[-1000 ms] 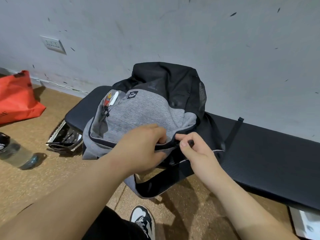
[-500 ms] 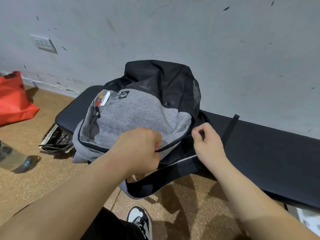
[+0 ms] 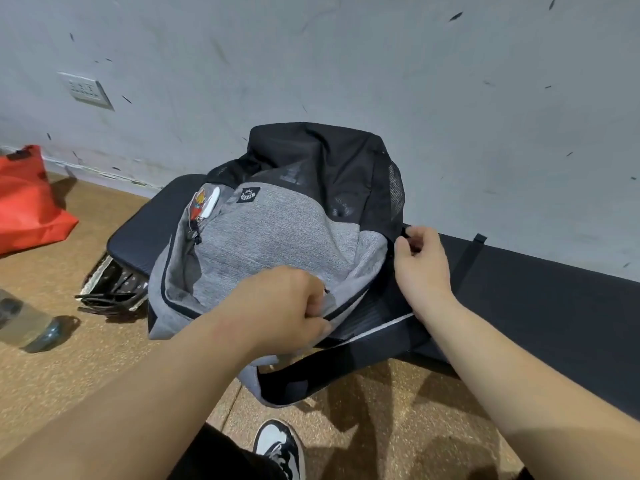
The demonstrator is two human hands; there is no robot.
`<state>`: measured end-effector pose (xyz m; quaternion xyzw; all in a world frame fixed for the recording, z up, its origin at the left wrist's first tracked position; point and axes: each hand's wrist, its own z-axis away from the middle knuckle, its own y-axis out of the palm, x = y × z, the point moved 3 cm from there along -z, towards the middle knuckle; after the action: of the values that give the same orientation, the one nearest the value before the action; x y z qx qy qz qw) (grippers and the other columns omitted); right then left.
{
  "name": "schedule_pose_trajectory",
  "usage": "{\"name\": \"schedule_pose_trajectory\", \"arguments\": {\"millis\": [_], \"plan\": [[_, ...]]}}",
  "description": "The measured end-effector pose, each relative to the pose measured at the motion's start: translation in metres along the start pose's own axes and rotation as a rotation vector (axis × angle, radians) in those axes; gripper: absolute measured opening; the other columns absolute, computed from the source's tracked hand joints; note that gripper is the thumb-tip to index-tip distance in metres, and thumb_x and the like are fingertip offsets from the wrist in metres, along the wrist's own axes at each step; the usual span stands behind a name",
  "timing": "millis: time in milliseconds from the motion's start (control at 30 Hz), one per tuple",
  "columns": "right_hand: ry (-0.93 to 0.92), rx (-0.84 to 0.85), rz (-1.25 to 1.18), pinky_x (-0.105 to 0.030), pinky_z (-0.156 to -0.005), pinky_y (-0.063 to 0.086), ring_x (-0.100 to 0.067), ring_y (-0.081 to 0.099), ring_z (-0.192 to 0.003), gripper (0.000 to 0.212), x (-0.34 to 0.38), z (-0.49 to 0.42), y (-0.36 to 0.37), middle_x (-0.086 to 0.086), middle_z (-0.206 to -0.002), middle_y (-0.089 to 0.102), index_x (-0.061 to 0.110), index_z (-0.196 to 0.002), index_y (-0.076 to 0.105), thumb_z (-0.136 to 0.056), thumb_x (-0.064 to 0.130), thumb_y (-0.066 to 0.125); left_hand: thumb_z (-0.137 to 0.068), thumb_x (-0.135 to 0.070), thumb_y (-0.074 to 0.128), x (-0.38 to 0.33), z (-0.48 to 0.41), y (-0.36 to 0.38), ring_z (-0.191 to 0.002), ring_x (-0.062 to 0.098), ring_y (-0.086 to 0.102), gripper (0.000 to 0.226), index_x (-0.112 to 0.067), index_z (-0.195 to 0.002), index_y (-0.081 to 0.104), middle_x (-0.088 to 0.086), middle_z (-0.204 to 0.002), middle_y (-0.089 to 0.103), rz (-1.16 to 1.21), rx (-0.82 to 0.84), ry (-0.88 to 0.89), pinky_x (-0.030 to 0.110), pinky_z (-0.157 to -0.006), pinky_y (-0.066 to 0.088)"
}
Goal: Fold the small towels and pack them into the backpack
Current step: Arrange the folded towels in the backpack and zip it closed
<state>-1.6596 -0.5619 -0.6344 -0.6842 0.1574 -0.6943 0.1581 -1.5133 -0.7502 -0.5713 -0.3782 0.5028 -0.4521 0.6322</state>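
A: Where is the backpack sitting?
B: It is sagging over the desk's front edge, near the left end. The left hand is clamping the grey flap, fingers curled. The right hand is pinching the zip pull.
A: Advice?
B: I'd be holding the flap taut and pulling along the track.

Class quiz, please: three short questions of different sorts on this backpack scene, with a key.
1. True or false: the backpack lies flat on the floor.
2. What does the right hand pinch? A) a black zip tab on the backpack's edge B) a towel C) a bottle
3. Fill in: the bag on the floor at far left is ___.
Key: 1 false, it rests on the bench; 2 A; 3 red.
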Motion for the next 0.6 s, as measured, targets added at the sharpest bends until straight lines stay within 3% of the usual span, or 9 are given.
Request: {"name": "schedule_pose_trajectory", "arguments": {"millis": [100,167,233,400,600], "plan": [[-0.078,0.102,-0.031,-0.034,-0.115,0.041,-0.009,0.053,-0.132,0.051,0.01,0.007,0.006,0.01,-0.15,0.05,0.037,-0.147,0.048,-0.098,0.044,0.058,-0.084,-0.058,0.072,0.003,-0.005,-0.003,-0.104,0.017,0.06,0.042,-0.035,-0.118,0.063,-0.012,-0.111,0.059,0.038,-0.049,-0.009,0.037,-0.09,0.055],[-0.059,0.223,-0.048,-0.032,-0.119,0.035,-0.004,0.045,-0.138,0.059,0.013,0.011,0.015,0.012,-0.156,0.047,0.04,-0.154,0.041,-0.099,0.043,0.059,-0.086,-0.058,0.071,0.003,-0.011,-0.003,-0.126,0.021,0.052,0.065,-0.038,-0.144,0.049,-0.009,-0.138,0.05,0.054,-0.057,-0.016,0.038,-0.104,0.05],[-0.067,0.279,0.006,-0.027,-0.114,0.034,-0.006,0.044,-0.14,0.062,0.014,0.013,0.024,0.01,-0.159,0.045,0.038,-0.158,0.036,-0.1,0.04,0.059,-0.086,-0.057,0.071,0.002,-0.015,-0.001,-0.14,0.025,0.042,0.084,-0.039,-0.157,0.03,-0.007,-0.157,0.034,0.058,-0.008,-0.034,0.037,-0.113,0.042],[-0.059,0.321,0.075,-0.026,-0.11,0.038,-0.013,0.048,-0.142,0.062,0.017,0.004,0.039,0.005,-0.159,0.048,0.035,-0.158,0.038,-0.1,0.042,0.06,-0.09,-0.057,0.068,0.006,-0.028,0.007,-0.154,0.031,0.025,0.099,-0.039,-0.165,0.007,-0.004,-0.171,0.011,0.03,0.083,-0.122,0.043,-0.12,0.036],[-0.061,0.46,0.159,-0.031,-0.116,0.036,-0.015,0.042,-0.147,0.062,0.034,-0.01,0.05,0.009,-0.16,0.045,0.038,-0.157,0.039,-0.099,0.05,0.058,-0.088,-0.042,0.068,0.008,-0.037,-0.001,-0.152,0.033,0.022,0.084,-0.036,-0.158,0.022,-0.002,-0.167,0.014,0.108,0.096,-0.248,0.046,-0.118,0.038]]}}
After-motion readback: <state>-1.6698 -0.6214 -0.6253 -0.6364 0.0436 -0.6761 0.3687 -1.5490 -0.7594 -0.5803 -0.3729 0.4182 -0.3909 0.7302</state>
